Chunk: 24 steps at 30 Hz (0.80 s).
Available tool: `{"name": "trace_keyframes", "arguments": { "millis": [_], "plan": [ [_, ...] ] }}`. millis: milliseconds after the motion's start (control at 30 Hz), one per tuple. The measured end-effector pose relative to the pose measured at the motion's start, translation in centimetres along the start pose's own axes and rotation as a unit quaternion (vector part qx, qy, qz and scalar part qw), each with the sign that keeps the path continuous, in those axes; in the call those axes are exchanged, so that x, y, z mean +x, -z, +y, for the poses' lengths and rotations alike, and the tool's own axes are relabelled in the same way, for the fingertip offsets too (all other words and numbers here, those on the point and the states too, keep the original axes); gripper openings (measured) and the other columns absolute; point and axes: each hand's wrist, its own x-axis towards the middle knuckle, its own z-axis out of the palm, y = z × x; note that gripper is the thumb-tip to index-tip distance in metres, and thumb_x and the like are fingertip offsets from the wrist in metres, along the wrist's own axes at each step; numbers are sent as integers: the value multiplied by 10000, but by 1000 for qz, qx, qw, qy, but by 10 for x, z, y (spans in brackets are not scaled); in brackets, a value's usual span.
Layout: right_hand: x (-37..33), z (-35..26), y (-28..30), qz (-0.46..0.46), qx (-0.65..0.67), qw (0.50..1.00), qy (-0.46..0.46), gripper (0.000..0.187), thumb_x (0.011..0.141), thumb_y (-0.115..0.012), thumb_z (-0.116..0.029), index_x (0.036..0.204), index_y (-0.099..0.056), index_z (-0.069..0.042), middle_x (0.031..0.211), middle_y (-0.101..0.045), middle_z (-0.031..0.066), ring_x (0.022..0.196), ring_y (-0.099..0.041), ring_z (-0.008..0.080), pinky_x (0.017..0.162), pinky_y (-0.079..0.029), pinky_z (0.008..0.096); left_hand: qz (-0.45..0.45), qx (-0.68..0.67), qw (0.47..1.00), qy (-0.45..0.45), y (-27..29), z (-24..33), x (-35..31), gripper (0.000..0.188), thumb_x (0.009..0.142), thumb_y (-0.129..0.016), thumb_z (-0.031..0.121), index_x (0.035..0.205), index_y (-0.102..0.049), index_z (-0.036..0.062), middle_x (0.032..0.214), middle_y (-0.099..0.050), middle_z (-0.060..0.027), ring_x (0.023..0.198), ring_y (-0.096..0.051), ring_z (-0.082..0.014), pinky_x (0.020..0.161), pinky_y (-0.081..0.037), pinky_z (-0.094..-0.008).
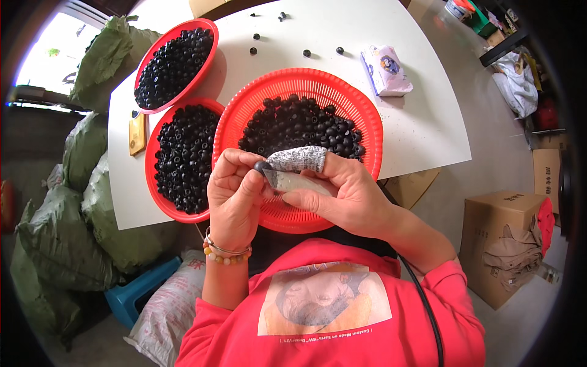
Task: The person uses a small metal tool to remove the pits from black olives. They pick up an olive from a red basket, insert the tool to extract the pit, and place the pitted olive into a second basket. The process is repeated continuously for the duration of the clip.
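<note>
Between the thumb and fingers of my left hand (234, 189) is a small black round part (262, 166). My right hand (358, 192) is closed around a short trimming knife (302, 182) with a pale handle or wrapping, its grey blade touching the black part. A speckled grey knitted finger sleeve (299, 159) covers my right index finger. Both hands are over the near side of a large red slotted basket (293, 74), where many loose black round parts (299, 128) lie. My other right fingers are partly hidden behind the knife.
Two smaller red bowls, a far one (213, 46) and a near one (160, 192), hold more black parts at the left. A tissue pack (388, 70), a wooden block (137, 133) and several stray parts lie on the white table (428, 122). Green sacks (61, 226) and a cardboard box (489, 238) flank me.
</note>
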Motion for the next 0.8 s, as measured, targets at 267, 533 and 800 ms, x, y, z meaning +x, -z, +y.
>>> {"name": "trace_keyframes", "arguments": {
  "millis": [267,533,800],
  "plan": [
    [1,1,2,6,-35,999,10,295,790,-555,-66,1071,-495,1,981,-563,68,911,-511,91,805,-420,239,30,10,999,-7,-3,1,0,129,790,-546,17,890,-465,10,813,-546,-51,604,-512,-69,530,-419,-161],
    [1,6,-1,21,9,1000,-12,267,796,-552,-78,1050,-504,-10,984,-564,57,899,-512,86,805,-414,237,20,62,997,-50,-3,1,1,92,779,-552,-3,837,-481,3,822,-535,-64,609,-516,-77,562,-452,-173],
    [5,8,-3,24,17,1000,-3,243,822,-526,-101,1047,-493,-13,944,-561,35,886,-500,77,784,-410,230,28,88,994,-57,-1,-3,1,79,792,-543,21,845,-485,13,794,-532,-63,611,-537,-90,569,-487,-207]
  ]
}}
